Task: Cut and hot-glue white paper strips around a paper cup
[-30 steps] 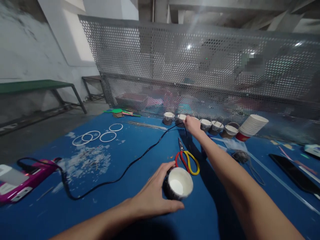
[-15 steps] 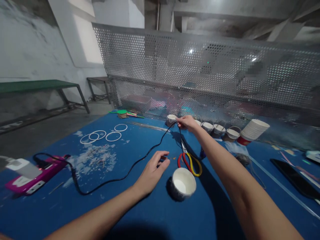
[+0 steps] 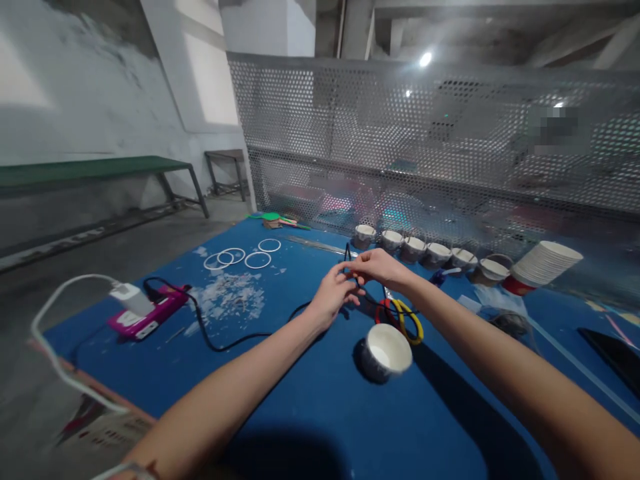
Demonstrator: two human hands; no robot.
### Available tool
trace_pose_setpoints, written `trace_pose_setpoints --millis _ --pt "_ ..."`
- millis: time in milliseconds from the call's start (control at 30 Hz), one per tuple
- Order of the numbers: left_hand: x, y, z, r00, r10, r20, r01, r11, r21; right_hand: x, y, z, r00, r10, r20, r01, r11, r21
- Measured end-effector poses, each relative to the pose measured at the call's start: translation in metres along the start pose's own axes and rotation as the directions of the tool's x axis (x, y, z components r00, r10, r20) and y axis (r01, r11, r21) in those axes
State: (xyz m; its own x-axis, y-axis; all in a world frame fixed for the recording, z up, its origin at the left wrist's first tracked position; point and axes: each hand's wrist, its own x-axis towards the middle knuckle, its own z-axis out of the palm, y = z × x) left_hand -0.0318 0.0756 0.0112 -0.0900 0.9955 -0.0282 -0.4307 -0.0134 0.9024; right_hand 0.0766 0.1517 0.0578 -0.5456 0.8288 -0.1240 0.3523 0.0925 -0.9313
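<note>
My left hand (image 3: 334,297) and my right hand (image 3: 381,268) meet above the middle of the table, fingertips together on a black cable (image 3: 227,344). Both hands pinch it, and a short bend of cable sticks up beyond the fingers. The cable runs left along the tabletop to a magenta power strip (image 3: 150,317). Under my right hand lies a pair of scissors with red and yellow handles (image 3: 413,327), its blades partly hidden. A paper cup with a pale inside (image 3: 387,350) stands just in front of the scissors, nearer to me.
Several small cups (image 3: 414,248) line the back edge below a perforated metal screen (image 3: 310,127). Stacked paper cups (image 3: 545,267) lean at the right, near a black phone (image 3: 607,357). White rings (image 3: 257,260) and pale scraps (image 3: 233,300) lie left on the blue table (image 3: 300,427).
My left hand has moved forward from beside the cup to join my right hand at the cable. The right hand has come back slightly. The view has turned a little left.
</note>
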Motion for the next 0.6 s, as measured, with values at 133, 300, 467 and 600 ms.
trace_pose_setpoints --millis 133,300,467,600 --pt "-0.001 -0.007 0.003 0.999 -0.004 -0.050 0.004 1.000 -0.006 -0.009 0.001 0.012 0.998 -0.011 0.056 0.015 0.997 -0.080" --pt "0.001 -0.019 -0.002 0.989 -0.048 -0.143 0.049 0.999 0.004 -0.005 -0.012 0.015 0.993 -0.113 -0.038 0.108 0.987 -0.122" --pt "0.008 -0.032 -0.008 0.970 -0.116 -0.214 0.121 0.993 0.010 0.006 -0.060 0.040 0.953 -0.267 -0.145 0.254 0.962 -0.103" --pt "0.003 -0.032 -0.010 0.968 -0.101 -0.229 0.113 0.993 0.040 0.018 -0.090 0.092 0.905 -0.424 0.010 0.375 0.788 -0.488"
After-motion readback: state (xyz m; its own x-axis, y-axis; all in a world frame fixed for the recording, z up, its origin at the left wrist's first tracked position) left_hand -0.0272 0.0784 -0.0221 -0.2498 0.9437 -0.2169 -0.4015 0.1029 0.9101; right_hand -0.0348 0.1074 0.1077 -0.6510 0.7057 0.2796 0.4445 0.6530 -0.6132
